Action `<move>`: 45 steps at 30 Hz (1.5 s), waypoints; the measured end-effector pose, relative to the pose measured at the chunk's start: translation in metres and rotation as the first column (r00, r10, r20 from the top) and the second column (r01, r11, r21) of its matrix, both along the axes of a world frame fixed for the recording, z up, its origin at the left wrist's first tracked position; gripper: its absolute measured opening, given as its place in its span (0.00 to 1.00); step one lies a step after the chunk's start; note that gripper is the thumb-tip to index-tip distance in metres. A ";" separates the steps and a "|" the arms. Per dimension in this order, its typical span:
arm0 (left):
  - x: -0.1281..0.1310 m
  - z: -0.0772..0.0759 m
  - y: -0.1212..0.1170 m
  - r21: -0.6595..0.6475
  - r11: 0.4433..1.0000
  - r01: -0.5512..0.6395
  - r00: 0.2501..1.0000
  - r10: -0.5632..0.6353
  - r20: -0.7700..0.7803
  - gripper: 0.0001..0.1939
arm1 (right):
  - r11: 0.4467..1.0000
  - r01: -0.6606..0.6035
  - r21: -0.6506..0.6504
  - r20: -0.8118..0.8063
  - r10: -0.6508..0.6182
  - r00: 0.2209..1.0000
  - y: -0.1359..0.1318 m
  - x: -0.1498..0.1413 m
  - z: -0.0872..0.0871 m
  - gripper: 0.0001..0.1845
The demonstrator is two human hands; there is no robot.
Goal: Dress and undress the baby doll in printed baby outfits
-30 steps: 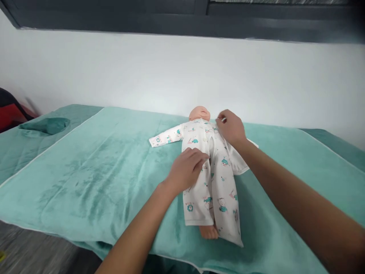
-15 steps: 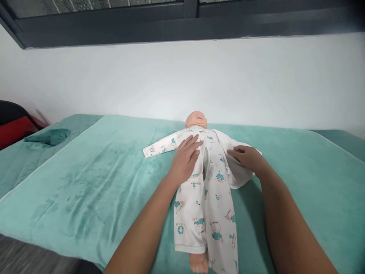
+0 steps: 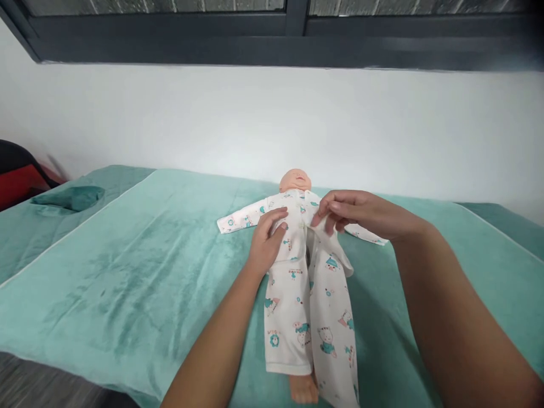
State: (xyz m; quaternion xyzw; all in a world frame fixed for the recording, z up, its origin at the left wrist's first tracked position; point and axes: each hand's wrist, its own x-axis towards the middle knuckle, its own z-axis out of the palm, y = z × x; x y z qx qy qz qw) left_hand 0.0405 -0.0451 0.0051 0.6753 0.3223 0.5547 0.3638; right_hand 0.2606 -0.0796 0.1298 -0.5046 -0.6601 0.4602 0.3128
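A baby doll [image 3: 296, 181] lies face up on a teal blanket [image 3: 140, 255], dressed in a white printed romper [image 3: 297, 294]. My left hand [image 3: 267, 241] rests on the doll's chest, its fingers curled over the romper's left front panel. My right hand [image 3: 357, 212] pinches the edge of the romper's right front panel at chest height and lifts it a little. One bare doll foot [image 3: 304, 388] sticks out of the left leg at the bottom.
A white wall runs behind the bed under a dark window frame [image 3: 272, 34]. A folded teal cloth [image 3: 70, 198] lies at the far left beside a red and black object [image 3: 17, 175]. The blanket's near edge hangs over a grey floor [image 3: 42, 385].
My right hand moved from the romper's outer right flap in to the chest and pinched the panel edge. My left hand slid slightly down on the chest and curled its fingers.
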 end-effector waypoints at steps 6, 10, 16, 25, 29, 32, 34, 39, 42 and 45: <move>0.004 0.010 0.014 0.031 0.986 -0.161 0.985 0.163 -0.056 0.09 | 0.831 0.465 0.306 0.287 -0.546 0.787 0.050 -0.021 -0.023 0.27; 0.021 0.028 0.048 0.032 0.966 -0.258 0.950 0.259 -0.175 0.11 | 0.788 0.494 0.368 0.549 -0.613 0.569 0.082 -0.038 -0.052 0.21; 0.046 0.051 0.090 -0.062 0.974 -0.216 0.882 0.168 -0.441 0.10 | 0.790 0.480 0.381 0.387 -0.608 0.694 0.093 -0.027 -0.063 0.10; 0.050 0.049 0.098 -0.117 0.981 -0.154 0.932 0.104 -0.347 0.07 | 0.752 0.563 0.343 0.009 -0.601 0.799 0.098 -0.034 -0.072 0.12; 0.050 0.049 0.097 -0.183 0.974 -0.136 0.967 0.091 -0.237 0.06 | 0.775 0.565 0.283 -0.081 -0.568 0.819 0.093 -0.033 -0.072 0.13; 0.050 0.049 0.098 -0.215 0.971 -0.103 0.974 0.055 -0.218 0.06 | 0.777 0.570 0.267 -0.109 -0.563 0.819 0.091 -0.032 -0.074 0.14; 0.050 0.049 0.099 -0.233 0.969 -0.079 0.980 0.033 -0.195 0.04 | 0.783 0.570 0.249 -0.097 -0.565 0.819 0.091 -0.033 -0.074 0.15; 0.049 0.049 0.099 -0.293 0.954 -0.061 0.989 0.017 -0.150 0.04 | 0.806 0.547 0.228 -0.018 -0.558 0.830 0.089 -0.038 -0.069 0.17; 0.050 0.052 0.096 -0.335 0.942 -0.022 0.992 -0.021 -0.124 0.08 | 0.804 0.509 0.308 0.126 -0.565 0.815 0.086 -0.042 -0.063 0.13; 0.050 0.055 0.091 -0.404 0.915 -0.012 0.996 -0.026 -0.086 0.06 | 0.821 0.439 0.366 0.208 -0.532 0.821 0.083 -0.045 -0.059 0.12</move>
